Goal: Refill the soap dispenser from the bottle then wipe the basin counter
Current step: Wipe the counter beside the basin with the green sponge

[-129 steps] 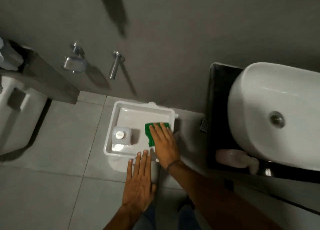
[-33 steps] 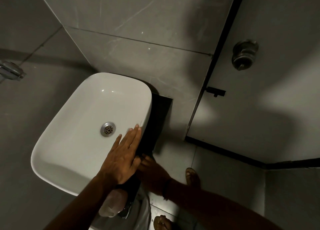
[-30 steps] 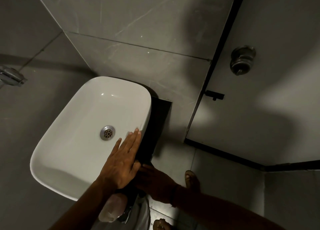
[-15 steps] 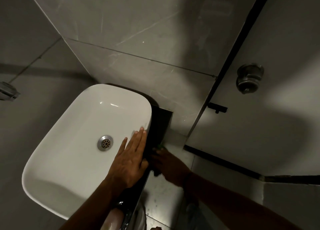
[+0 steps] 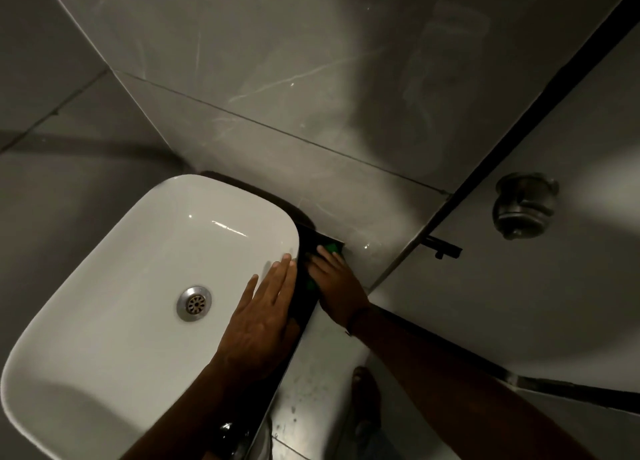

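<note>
On dark counter (image 5: 304, 317), strip right of basin (image 5: 138, 286): right hand (image 5: 337, 283) flat on green cloth (image 5: 333, 248), fingers spread, pressing down, not curled round. Cloth near far end of strip, close to wall (image 5: 277, 96), mostly hidden under hand. Left hand (image 5: 263, 317) flat on basin rim, fingers loosely spread, holding nothing, bracing. Risks, as judged: strip narrow, so cloth could slide off outer edge to floor (image 5: 311, 407); corner by wall tight, likely missed; knuckles could scrape basin side; weight on rim could slip if wet. Dispenser and bottle not clearly seen; something dark and glossy (image 5: 228, 432) at near end of counter, cannot tell what, would block wipe there. Around: drain (image 5: 194, 302), door knob (image 5: 521, 205), latch (image 5: 445, 248), sandalled foot (image 5: 365, 387) below.
</note>
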`<move>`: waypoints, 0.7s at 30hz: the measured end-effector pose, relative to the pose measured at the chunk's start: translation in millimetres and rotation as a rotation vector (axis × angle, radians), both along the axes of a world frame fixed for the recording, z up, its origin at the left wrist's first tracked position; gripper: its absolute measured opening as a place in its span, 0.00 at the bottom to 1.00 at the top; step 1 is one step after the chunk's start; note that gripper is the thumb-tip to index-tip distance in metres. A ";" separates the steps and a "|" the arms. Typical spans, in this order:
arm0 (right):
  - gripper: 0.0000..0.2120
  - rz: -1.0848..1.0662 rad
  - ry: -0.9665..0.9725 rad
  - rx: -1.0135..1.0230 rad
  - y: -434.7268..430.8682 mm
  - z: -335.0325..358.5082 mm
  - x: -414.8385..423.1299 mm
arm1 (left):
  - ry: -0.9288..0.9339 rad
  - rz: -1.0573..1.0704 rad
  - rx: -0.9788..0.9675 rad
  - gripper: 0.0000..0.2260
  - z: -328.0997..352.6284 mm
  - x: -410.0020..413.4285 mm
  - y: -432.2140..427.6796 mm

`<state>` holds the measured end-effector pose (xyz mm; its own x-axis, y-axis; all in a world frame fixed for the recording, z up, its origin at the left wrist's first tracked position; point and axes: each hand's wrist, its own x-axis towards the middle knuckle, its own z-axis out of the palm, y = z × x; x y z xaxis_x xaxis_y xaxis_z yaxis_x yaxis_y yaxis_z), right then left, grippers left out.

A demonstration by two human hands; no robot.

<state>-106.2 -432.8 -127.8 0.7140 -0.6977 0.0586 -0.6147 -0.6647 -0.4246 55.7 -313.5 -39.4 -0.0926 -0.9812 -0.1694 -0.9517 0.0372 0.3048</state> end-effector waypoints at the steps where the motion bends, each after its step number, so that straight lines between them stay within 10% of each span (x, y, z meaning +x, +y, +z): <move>1: 0.18 -0.044 -0.004 0.013 -5.7 1.8 10.4 | -0.001 0.003 -0.006 0.34 -0.9 -0.7 -1.4; 21: 0.25 0.134 -0.095 0.041 -0.3 15.2 -25.7 | -0.041 0.216 -0.073 0.43 24.4 -52.5 30.0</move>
<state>-131.9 -433.1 -112.6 0.7936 -0.5995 0.1040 -0.4773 -0.7193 -0.5048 3.3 -283.5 -15.0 0.1265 -0.9873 -0.0966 -0.9516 -0.1483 0.2693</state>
